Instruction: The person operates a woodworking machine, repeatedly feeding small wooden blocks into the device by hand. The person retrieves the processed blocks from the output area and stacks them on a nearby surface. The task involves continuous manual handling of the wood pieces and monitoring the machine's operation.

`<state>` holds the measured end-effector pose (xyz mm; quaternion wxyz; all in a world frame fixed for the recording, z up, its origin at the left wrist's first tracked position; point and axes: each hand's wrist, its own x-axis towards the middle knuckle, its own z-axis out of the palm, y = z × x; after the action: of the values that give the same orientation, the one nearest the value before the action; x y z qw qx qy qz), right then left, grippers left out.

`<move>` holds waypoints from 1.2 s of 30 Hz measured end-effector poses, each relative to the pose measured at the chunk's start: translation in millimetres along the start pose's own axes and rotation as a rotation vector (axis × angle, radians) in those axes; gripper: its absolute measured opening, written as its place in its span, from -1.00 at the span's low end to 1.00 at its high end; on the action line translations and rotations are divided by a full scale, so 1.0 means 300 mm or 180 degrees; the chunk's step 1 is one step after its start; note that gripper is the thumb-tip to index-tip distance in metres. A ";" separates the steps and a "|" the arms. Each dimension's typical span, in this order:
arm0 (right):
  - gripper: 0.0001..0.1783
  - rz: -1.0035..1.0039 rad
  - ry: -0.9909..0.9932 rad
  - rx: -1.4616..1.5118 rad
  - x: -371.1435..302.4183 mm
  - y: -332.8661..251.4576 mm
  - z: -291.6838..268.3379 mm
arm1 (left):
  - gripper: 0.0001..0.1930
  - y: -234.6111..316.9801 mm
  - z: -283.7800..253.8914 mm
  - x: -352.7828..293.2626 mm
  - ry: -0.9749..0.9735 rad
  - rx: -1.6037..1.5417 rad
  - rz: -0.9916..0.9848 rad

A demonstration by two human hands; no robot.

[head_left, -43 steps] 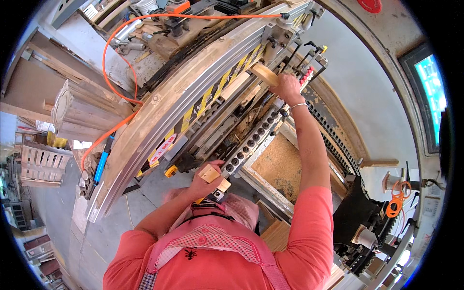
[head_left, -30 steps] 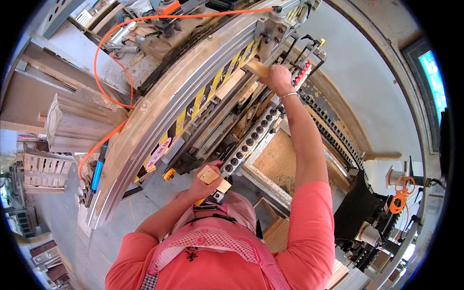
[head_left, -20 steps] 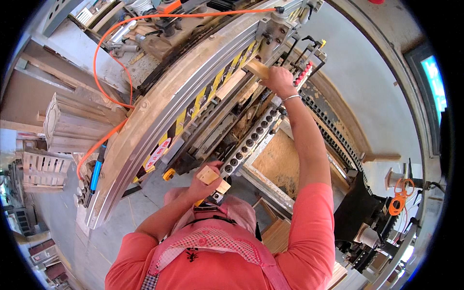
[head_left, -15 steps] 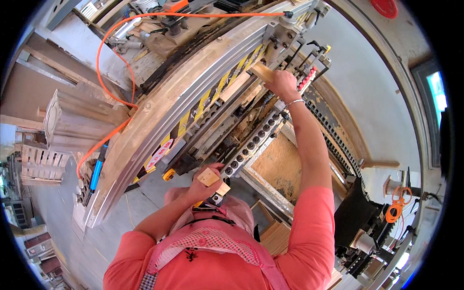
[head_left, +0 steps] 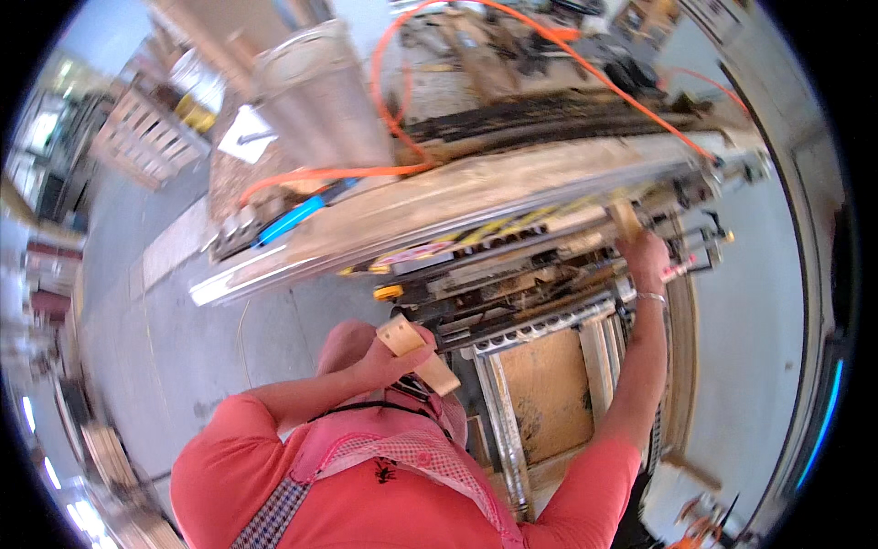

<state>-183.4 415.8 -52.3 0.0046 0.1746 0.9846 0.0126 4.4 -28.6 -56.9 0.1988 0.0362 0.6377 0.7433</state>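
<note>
My left hand (head_left: 384, 361) is wrapped round a short wooden block (head_left: 438, 374), close in front of my body. Both of the block's ends stick out past the fingers, and small dark spots mark its upper end. With the arm stretched far out to the right, my right hand (head_left: 647, 259) grips a small wooden piece (head_left: 626, 218) over the machine. This piece stands against the machine's rail, near other pale wood lying along it. Motion blur hides whether it touches them.
A long wooden beam with a metal edge (head_left: 512, 188) spans the machine's far side. An orange hose (head_left: 329, 172) loops over it, beside a blue air gun (head_left: 291, 221). A row of round black fittings (head_left: 540, 328) lies nearer me. A slatted crate (head_left: 149, 137) stands far left.
The view has swung round to the left, so the machine now lies more level across it. The block in my left hand shows more of its length. Both hands keep their grip.
</note>
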 end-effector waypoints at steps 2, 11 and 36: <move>-0.47 0.0032 0.0026 -0.0044 -0.002 -0.011 -0.002 | -0.80 0.014 -0.049 -0.056 0.0300 -0.0703 -0.0587; -0.48 -0.0159 0.0165 0.0190 -0.036 -0.048 -0.047 | -0.65 -0.031 -0.383 -0.218 0.1599 -0.1730 -0.1198; -0.73 0.0778 -0.0295 0.0400 -0.987 -0.176 -0.057 | -0.67 -0.597 -1.757 0.487 0.2828 0.1247 -0.1210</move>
<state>76.3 264.0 -35.1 0.0375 0.2935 0.9536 -0.0567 -247.0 -451.5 -355.5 0.0299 -0.3627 0.7830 0.5045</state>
